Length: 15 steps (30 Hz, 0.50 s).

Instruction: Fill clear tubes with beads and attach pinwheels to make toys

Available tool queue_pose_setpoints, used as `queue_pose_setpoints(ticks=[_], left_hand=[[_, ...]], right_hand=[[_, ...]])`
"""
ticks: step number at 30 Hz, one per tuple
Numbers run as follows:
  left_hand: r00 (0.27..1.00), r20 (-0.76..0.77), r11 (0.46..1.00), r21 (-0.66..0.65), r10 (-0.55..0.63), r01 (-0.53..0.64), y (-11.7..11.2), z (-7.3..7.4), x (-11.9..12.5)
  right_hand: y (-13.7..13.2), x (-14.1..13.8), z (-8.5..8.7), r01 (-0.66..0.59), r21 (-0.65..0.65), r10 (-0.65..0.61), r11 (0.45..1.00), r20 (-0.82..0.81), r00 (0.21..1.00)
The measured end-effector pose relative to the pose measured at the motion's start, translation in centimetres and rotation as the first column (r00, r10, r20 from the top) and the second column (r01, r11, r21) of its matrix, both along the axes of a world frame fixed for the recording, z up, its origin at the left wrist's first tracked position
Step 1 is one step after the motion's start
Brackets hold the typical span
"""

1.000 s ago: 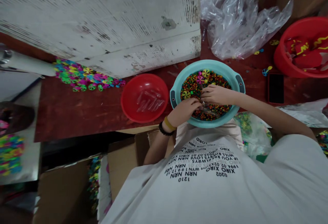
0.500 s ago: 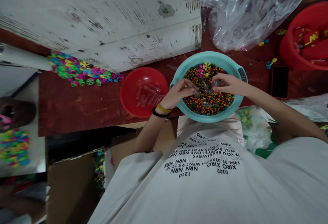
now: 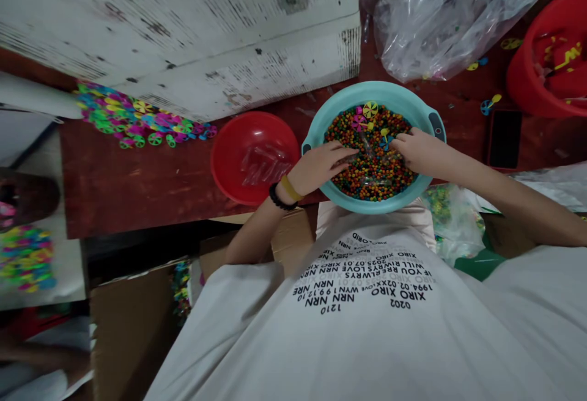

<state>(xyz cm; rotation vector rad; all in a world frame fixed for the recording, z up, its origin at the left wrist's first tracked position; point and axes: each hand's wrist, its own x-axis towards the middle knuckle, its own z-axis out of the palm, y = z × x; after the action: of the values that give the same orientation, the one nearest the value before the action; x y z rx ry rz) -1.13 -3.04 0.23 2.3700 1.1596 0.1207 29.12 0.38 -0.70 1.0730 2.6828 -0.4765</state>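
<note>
A teal basin [image 3: 340, 96] full of small multicoloured beads [image 3: 371, 175] stands at the near edge of a dark red table [image 3: 137, 187]. A few little pinwheel discs [image 3: 369, 109] lie on the beads. Both my hands are down in the basin. My left hand [image 3: 321, 165] rests on the beads at the left with its fingers close together, pointing toward the middle. My right hand [image 3: 415, 150] sits at the right side, fingers curled. Something clear and thin glints between them [image 3: 367, 151]; I cannot make out what it is.
A red bowl [image 3: 254, 156] with clear plastic tubes sits left of the basin. Colourful discs [image 3: 137, 123] are heaped below a white board [image 3: 183, 34]. Crumpled clear plastic [image 3: 435, 16], a red bucket [image 3: 550, 52] and a black phone [image 3: 504, 138] are at the right. Cardboard boxes [image 3: 128, 327] stand below.
Both hands have dropped from holding something clear above the beads to lying low on them, a little further apart. The view has shifted slightly.
</note>
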Motion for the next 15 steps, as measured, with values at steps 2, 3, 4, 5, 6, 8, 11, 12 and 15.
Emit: queue_pose_setpoints(ticks=[2,3,4,5,6,8,11,12,15], left_hand=[[0.978,-0.203,0.999,0.019,-0.039,0.043,-0.3,0.7,0.5],[0.956,-0.289,0.998,0.018,-0.057,0.065,-0.5,1.0,0.9],[0.931,-0.358,0.996,0.013,-0.076,0.087,-0.7,1.1,1.3],[0.909,-0.406,0.994,0.004,-0.094,0.105,-1.0,1.1,1.8],[0.895,-0.434,0.993,-0.009,-0.107,0.115,-1.2,0.9,2.3],[0.886,-0.447,0.993,-0.045,-0.121,0.112,-1.6,0.1,3.4],[0.899,-0.407,0.986,-0.106,-0.164,0.132,-1.7,-2.1,5.1],[0.904,-0.390,0.984,-0.113,-0.175,0.141,-1.6,-3.0,5.6],[0.957,-0.272,0.989,-0.130,-0.107,0.073,-0.7,-5.1,6.5]], right_hand=[[-0.2,-0.2,0.8,-0.074,0.040,0.071,0.996,0.079,0.994],[-0.3,-0.4,1.1,-0.084,0.039,0.081,0.996,0.092,0.993],[-0.4,-0.5,1.4,-0.072,0.033,0.069,0.997,0.090,0.994],[-0.5,-0.8,1.5,-0.041,0.029,0.038,0.999,0.082,0.996],[-0.7,-1.1,1.6,0.000,0.029,-0.003,1.000,0.075,0.997],[-1.0,-1.9,1.3,0.073,0.023,-0.075,0.997,0.085,0.994],[-1.5,-3.5,0.2,0.072,-0.053,-0.062,0.996,0.170,0.984],[-1.5,-4.0,-0.4,0.062,-0.087,-0.045,0.994,0.190,0.981],[-0.7,-5.1,-2.1,0.098,-0.150,-0.075,0.984,0.152,0.986]])
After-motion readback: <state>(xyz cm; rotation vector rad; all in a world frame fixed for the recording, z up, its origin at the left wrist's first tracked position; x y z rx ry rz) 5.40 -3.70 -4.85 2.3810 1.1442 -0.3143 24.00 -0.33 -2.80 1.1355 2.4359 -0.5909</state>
